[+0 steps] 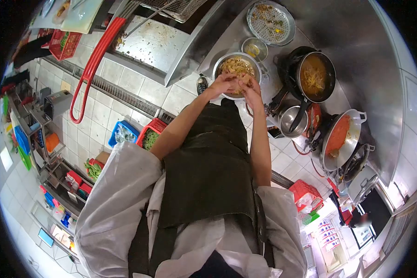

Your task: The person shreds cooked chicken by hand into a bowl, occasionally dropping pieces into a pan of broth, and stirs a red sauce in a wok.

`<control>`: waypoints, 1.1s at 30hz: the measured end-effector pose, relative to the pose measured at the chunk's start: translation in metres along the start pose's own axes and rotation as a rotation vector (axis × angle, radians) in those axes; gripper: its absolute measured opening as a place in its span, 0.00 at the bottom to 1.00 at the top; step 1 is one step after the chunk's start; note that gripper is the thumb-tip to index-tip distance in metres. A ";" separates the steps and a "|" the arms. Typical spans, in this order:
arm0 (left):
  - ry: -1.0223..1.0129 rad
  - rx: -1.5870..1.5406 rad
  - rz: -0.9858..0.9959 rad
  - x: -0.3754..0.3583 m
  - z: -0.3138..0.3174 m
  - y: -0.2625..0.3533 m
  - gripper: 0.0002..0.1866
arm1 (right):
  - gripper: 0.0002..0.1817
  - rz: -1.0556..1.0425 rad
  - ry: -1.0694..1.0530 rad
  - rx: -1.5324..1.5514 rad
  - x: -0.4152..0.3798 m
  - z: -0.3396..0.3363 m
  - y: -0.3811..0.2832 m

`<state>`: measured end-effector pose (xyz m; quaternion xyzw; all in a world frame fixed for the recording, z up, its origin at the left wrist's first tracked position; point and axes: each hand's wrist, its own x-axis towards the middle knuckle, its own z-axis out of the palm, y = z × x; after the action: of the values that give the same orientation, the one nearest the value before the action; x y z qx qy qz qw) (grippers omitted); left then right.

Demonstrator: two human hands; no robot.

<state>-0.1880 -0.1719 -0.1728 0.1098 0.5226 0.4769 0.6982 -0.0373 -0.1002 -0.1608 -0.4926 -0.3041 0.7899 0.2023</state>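
My left hand [222, 85] and my right hand [252, 91] meet over the near side of a metal bowl [216, 70]. Their fingers are closed together around a small, pale tan piece of food [243, 79], whose exact kind is too small to make out. Inside the bowl lies a yellowish-brown shredded food mix [236, 65]. Just beyond it stands a smaller metal bowl [260, 45] with some yellow contents and a utensil in it. My fingers partly cover the piece and the near part of the mix.
A perforated round tray [268, 21] with food bits sits at the back. To the right are a dark frying pan [316, 76] of brown liquid, a steel saucepan [293, 121] and a wide pan of red sauce [338, 136]. A red-handled fryer basket [96, 60] juts in at left.
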 end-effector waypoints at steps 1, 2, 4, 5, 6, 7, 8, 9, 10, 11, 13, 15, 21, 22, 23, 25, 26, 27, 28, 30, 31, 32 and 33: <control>-0.054 0.016 -0.015 0.009 -0.009 -0.005 0.19 | 0.21 -0.027 -0.007 -0.013 0.002 -0.002 0.002; -0.108 0.033 -0.030 0.017 -0.016 -0.012 0.20 | 0.23 -0.053 -0.015 -0.025 0.004 -0.004 0.005; -0.134 0.059 0.018 0.012 -0.014 -0.008 0.18 | 0.23 -0.068 0.025 -0.092 0.006 -0.003 0.004; -0.148 0.070 0.043 0.011 -0.013 -0.005 0.17 | 0.22 -0.076 0.045 -0.127 0.007 -0.003 0.004; -0.145 0.111 0.053 0.004 -0.008 0.004 0.17 | 0.22 -0.084 0.036 -0.147 0.010 -0.003 0.004; -0.141 0.151 0.062 -0.003 -0.004 0.011 0.17 | 0.23 -0.091 0.026 -0.165 0.012 -0.003 0.005; -0.138 0.192 0.072 -0.011 0.001 0.020 0.17 | 0.23 -0.099 0.016 -0.184 0.013 -0.003 0.006; -0.124 0.282 0.115 -0.009 0.002 0.017 0.16 | 0.22 -0.106 0.037 -0.255 0.010 0.000 0.003; -0.109 0.370 0.157 -0.007 0.003 0.014 0.15 | 0.22 -0.112 0.057 -0.326 0.007 0.004 0.000; -0.091 0.460 0.202 -0.004 0.003 0.012 0.15 | 0.22 -0.120 0.074 -0.398 0.006 0.008 -0.004; -0.040 0.733 0.225 0.017 -0.012 -0.007 0.16 | 0.20 -0.141 0.049 -0.356 0.011 0.004 0.008; 0.035 0.753 0.221 0.026 -0.018 -0.021 0.15 | 0.18 -0.082 -0.006 -0.106 0.011 -0.005 0.009; 0.056 0.175 0.094 0.009 -0.021 -0.014 0.11 | 0.17 -0.068 -0.058 -0.025 -0.001 -0.024 0.006; 0.067 0.076 0.057 0.011 -0.023 -0.017 0.12 | 0.17 -0.090 -0.040 -0.075 -0.002 -0.025 0.001; 0.078 -0.022 0.021 0.014 -0.026 -0.019 0.12 | 0.17 -0.114 -0.023 -0.125 -0.002 -0.025 -0.004; 0.112 0.046 -0.042 0.007 -0.026 -0.009 0.13 | 0.16 -0.125 -0.021 -0.196 -0.004 -0.029 -0.005; 0.128 0.078 -0.072 0.005 -0.025 -0.004 0.14 | 0.16 -0.132 -0.020 -0.235 -0.003 -0.031 -0.008; 0.102 0.053 -0.064 0.008 -0.029 -0.009 0.13 | 0.16 -0.142 -0.001 -0.266 -0.001 -0.037 -0.007; 0.078 0.029 -0.054 0.015 -0.035 -0.016 0.13 | 0.16 -0.152 0.015 -0.297 0.002 -0.043 -0.006; 0.086 -0.030 -0.034 0.025 -0.041 -0.023 0.12 | 0.16 -0.155 0.023 -0.335 0.005 -0.044 -0.007; 0.113 -0.068 -0.027 0.026 -0.035 -0.025 0.13 | 0.16 -0.145 0.019 -0.344 0.001 -0.040 -0.012; 0.140 -0.108 -0.017 0.029 -0.031 -0.026 0.14 | 0.16 -0.137 0.014 -0.356 -0.002 -0.035 -0.017; 0.123 0.153 0.008 0.029 -0.027 -0.021 0.16 | 0.15 -0.173 0.041 -0.343 -0.002 -0.036 -0.015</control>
<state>-0.1990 -0.1701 -0.2164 0.1353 0.5988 0.4441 0.6526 -0.0039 -0.0803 -0.1614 -0.5079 -0.4714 0.6960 0.1884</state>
